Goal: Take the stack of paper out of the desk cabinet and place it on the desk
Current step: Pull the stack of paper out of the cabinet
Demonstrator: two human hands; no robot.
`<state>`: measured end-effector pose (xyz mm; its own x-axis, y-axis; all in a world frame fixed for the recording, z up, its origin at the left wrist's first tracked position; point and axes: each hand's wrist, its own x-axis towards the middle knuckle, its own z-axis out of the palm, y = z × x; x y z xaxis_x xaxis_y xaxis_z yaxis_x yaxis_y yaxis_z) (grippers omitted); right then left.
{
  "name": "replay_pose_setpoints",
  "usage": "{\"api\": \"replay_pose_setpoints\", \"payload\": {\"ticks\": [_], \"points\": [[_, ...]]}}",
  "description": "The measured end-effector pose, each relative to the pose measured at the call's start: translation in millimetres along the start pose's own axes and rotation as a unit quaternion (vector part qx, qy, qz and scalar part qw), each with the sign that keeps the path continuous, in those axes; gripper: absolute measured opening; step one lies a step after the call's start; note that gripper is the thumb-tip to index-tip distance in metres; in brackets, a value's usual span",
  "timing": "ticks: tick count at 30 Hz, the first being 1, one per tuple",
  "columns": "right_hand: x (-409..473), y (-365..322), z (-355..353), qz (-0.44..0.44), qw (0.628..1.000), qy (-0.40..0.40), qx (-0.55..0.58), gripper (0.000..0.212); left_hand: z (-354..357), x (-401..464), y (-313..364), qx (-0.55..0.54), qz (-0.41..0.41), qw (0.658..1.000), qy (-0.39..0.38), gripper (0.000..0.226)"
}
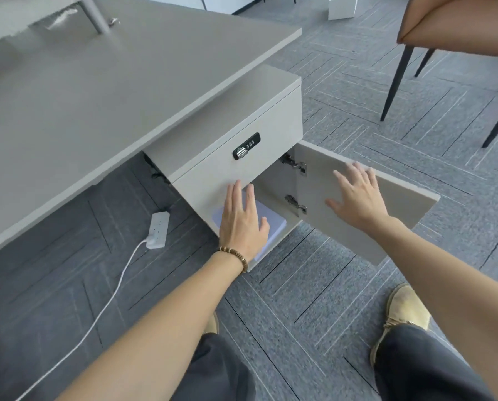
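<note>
Both hands empty, fingers spread; paper not yet out of the cabinet.

Left hand (pixel 243 219) is flat and open in the cabinet mouth, over one stack of paper (pixel 266 224) lying on the cabinet floor; can't tell if it's touching. Right hand (pixel 357 195) is open, palm in front of the one swung-out door (pixel 398 215), contact unclear. Two hinges (pixel 295 183) on that door. One drawer (pixel 242 134) above with one combination lock (pixel 246 146). One bead bracelet (pixel 234 256) on left wrist. Desk (pixel 97 96) top is above left. One power strip (pixel 157 231) on the carpet, two shoes (pixel 406 308), one chair (pixel 456 21).
</note>
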<state>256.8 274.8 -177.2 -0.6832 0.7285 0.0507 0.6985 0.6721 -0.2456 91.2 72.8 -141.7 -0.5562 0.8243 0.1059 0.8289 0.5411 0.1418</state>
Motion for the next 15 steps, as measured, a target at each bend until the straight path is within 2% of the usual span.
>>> {"api": "replay_pose_setpoints", "payload": {"ticks": [2, 4, 8, 15], "points": [[1, -15, 15, -0.034, 0.995, 0.055, 0.077, 0.054, 28, 0, -6, -0.044, -0.045, 0.998, -0.03, 0.072], [3, -29, 34, -0.029, 0.989, 0.068, 0.126, 0.043, 56, 0, -13, -0.079, -0.092, 0.991, -0.05, 0.069], [15, -43, 80, -0.014, 0.991, -0.027, 0.13, 0.043, 114, 5, -28, -0.114, -0.138, 0.98, -0.09, 0.065], [55, -37, 164, -0.018, 0.981, -0.127, 0.144, 0.054, 200, 27, -52, -0.175, -0.245, 0.945, -0.127, 0.065]]}}
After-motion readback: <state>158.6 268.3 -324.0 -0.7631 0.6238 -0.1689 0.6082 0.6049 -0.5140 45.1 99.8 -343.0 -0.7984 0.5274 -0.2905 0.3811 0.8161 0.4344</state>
